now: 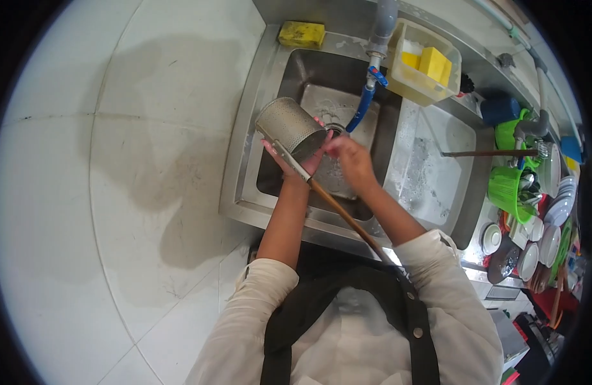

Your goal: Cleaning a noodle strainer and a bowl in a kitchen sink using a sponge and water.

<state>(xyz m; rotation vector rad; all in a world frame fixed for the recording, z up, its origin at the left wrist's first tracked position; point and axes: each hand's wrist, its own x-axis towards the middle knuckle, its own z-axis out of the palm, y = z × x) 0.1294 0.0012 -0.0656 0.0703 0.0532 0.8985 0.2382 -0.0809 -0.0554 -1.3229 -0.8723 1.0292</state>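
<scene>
A perforated metal cylindrical strainer [293, 126] with a long wooden handle lies tilted over the left basin of a stainless steel double sink [382, 187]. My left hand [303, 163] supports the strainer from below, with fingers showing on both sides of it. The handle runs down toward my body between my forearms. My right hand [349, 156] is beside the strainer's open end, its fingers bent and slightly blurred; whether it touches the rim is unclear. A blue hose [361, 110] on a tap hangs behind it into the basin.
A plastic tub [421, 94] with yellow sponges stands behind the sink; another yellow sponge [302, 34] lies at the back left corner. The right basin [431, 178] holds sudsy water. Green baskets [505, 192], cutlery and stacked dishes [561, 207] crowd the right. A tiled wall is at left.
</scene>
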